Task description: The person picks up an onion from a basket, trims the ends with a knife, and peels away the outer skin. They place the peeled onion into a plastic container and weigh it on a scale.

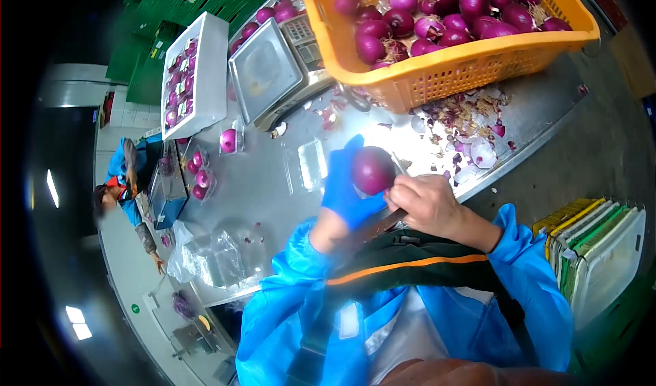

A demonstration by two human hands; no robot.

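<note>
A worker in a blue smock stands at a steel desk [273, 181], a red onion [372, 170] raised just above its near edge. The left hand [345, 191], in a blue glove, is curled around the onion's left side and cups it from below. The bare right hand [427, 205] is closed in a fist around a knife [398, 164], whose thin blade rises beside the onion's right side; whether the blade touches the skin cannot be told.

Just beyond the hands, a clear plastic punnet [312, 164] lies empty on the desk, and loose onion skins [465, 123] are strewn to the right of it, near the desk's edge. To the left, small packs of onions [199, 174] sit in a cluster, with crumpled clear plastic bags [219, 256] nearer the worker.

Farther back, an orange crate [465, 65] heaped with red onions stands above the skins. Beside it on the left is a weighing scale [266, 68] with a steel pan, then a white tray [205, 72] filled with packed onions. Stacked green crates [184, 3] stand behind. At far left, another person [130, 181] in blue bends over the desk's end.
</note>
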